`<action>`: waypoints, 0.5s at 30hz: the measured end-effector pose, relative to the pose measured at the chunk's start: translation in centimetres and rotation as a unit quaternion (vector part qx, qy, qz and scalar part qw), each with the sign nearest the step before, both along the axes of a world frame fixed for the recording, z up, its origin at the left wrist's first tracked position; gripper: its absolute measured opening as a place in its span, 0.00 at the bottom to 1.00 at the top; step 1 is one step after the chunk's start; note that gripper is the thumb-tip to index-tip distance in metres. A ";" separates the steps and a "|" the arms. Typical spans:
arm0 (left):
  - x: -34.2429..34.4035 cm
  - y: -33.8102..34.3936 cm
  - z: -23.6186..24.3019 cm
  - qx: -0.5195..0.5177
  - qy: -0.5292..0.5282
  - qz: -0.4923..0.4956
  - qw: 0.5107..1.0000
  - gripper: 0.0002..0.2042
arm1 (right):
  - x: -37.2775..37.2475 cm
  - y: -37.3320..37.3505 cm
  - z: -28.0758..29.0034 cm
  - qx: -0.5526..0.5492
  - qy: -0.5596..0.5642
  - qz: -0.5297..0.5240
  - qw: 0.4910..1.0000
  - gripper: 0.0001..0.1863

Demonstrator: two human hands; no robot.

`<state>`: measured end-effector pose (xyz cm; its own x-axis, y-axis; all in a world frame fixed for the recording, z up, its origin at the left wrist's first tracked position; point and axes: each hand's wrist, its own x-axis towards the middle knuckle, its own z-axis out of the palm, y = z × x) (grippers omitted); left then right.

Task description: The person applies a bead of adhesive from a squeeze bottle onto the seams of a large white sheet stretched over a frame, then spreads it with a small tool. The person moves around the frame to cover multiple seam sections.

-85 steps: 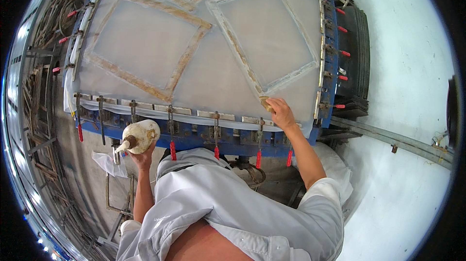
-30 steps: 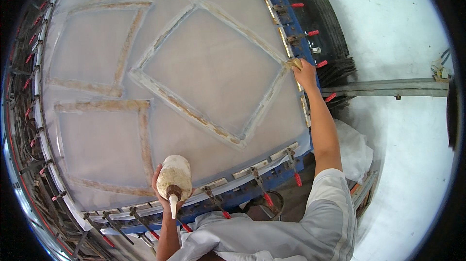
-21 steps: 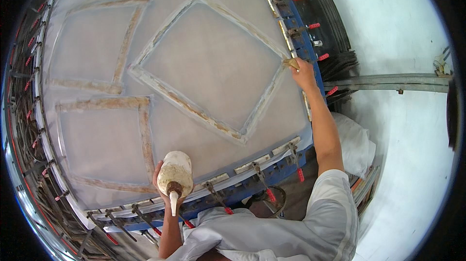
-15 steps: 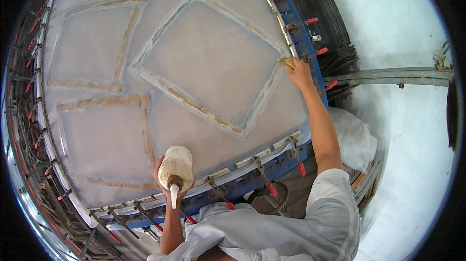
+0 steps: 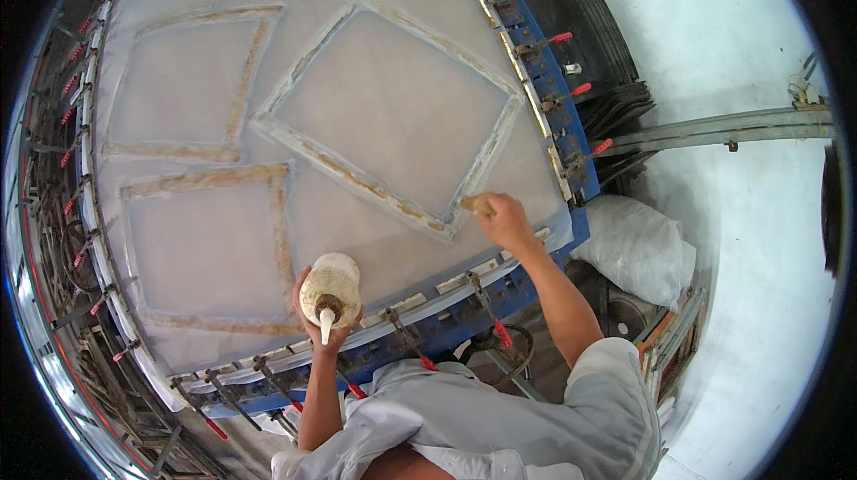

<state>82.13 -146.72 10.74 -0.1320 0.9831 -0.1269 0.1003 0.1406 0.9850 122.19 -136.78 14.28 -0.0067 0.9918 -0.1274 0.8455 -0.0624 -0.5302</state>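
Left hand curled round stained white bottle, nozzle toward wearer; right hand pinching small tan block beside near corner of diamond-shaped outline. Red-handled clamps line near table edge.

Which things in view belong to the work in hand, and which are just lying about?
In use:
- nozzle bottle, in the left hand
- small tan pad, in the right hand
- translucent sheet
- red-handled clamps along its edges

Apparently lying about:
- whitish plastic bundle
- dark stacked sheets
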 end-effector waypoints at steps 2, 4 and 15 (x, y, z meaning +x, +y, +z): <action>-0.2 -0.3 -0.5 -0.001 0.003 -0.008 1.000 0.61 | 2.4 1.3 0.1 0.013 0.002 -0.099 0.995 0.12; -0.3 -0.2 -0.1 0.015 0.019 -0.017 1.000 0.61 | 4.6 3.7 -0.1 0.034 -0.019 -0.138 0.990 0.12; 0.0 0.7 0.7 0.057 0.009 -0.033 0.998 0.58 | 0.8 1.3 -4.0 0.085 -0.087 -0.042 0.992 0.19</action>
<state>82.12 -145.98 11.47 -0.0671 0.9977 -0.0111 0.1241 0.0194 0.9921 123.00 -135.46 10.25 0.0849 0.9951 0.0503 0.9211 -0.0592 -0.3848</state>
